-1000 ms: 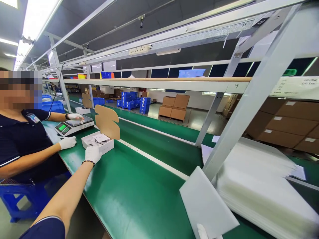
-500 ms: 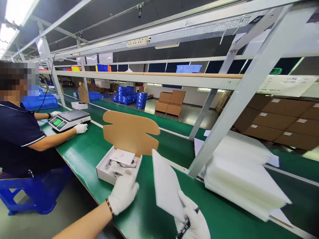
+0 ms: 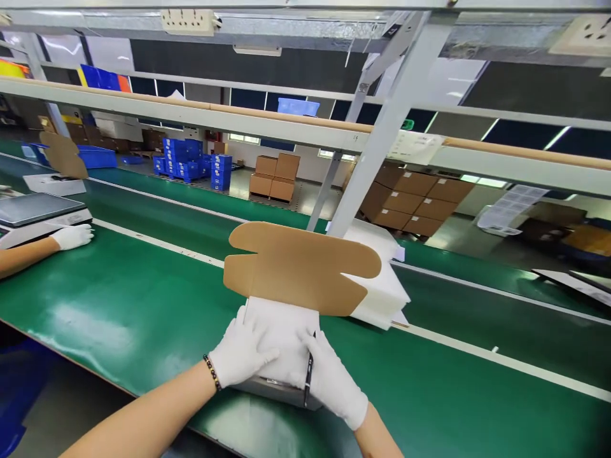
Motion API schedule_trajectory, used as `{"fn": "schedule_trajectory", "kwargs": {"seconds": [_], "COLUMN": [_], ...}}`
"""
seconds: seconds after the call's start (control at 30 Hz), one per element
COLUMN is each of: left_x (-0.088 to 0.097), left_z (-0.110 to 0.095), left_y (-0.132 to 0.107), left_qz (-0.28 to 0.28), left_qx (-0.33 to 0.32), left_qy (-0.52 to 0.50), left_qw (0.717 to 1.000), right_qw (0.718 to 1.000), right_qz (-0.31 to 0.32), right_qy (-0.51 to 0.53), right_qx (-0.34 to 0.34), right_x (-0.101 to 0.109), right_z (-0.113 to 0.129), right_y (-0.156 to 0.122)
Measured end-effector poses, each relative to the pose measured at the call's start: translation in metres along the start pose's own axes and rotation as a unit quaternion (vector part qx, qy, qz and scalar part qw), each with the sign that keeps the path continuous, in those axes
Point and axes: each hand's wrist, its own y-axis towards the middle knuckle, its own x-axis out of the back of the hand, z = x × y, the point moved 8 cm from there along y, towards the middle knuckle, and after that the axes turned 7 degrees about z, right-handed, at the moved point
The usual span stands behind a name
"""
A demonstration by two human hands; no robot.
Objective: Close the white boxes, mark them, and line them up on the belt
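Observation:
A white foam sheet lies over the opening of a small carton, whose brown lid stands up behind it. The carton's front wall faces me, and its contents are hidden under the sheet. My white-gloved left hand rests on the sheet's left side with fingers spread. On the right edge, my gloved right hand presses down while keeping a dark pen in its grip. Behind the lid on the right is a stack of white foam sheets.
At left, a co-worker's gloved hand lies beside a weighing scale. Another carton with a raised lid stands farther back. A slanted metal post rises behind the foam stack. The green bench has its front edge close to me.
The foam sheet in my right hand has gone from beside the carton to on top of it, covering the contents. My left hand now lies on the sheet. The view has swung right.

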Motion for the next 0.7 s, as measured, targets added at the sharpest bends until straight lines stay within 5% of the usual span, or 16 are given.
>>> {"fn": "schedule_trajectory", "kwargs": {"seconds": [0.17,0.37,0.53,0.6,0.7], "left_x": [0.007,0.043,0.024,0.022,0.067], "left_z": [-0.014,-0.062,-0.058,-0.04,0.008], "left_y": [0.01,0.015,0.013,0.016,0.03], "left_qz": [-0.015,0.006,0.005,-0.024,-0.202], "left_qx": [-0.071,-0.215,-0.216,-0.187,-0.089], "left_qy": [-0.003,-0.003,0.013,-0.008,-0.117], "left_qw": [0.997,0.977,0.976,0.982,0.968], "right_qw": [0.994,0.997,0.994,0.983,0.904], "right_qz": [-0.024,-0.045,-0.059,-0.146,-0.383], "right_qy": [-0.007,-0.018,0.049,0.099,0.18], "right_qx": [-0.108,-0.06,-0.072,-0.045,-0.053], "right_x": [-0.014,0.009,-0.001,0.007,0.057], "right_z": [-0.005,0.006,-0.01,-0.022,-0.066], "right_y": [-0.011,0.012,0.027,0.021,-0.005]}}
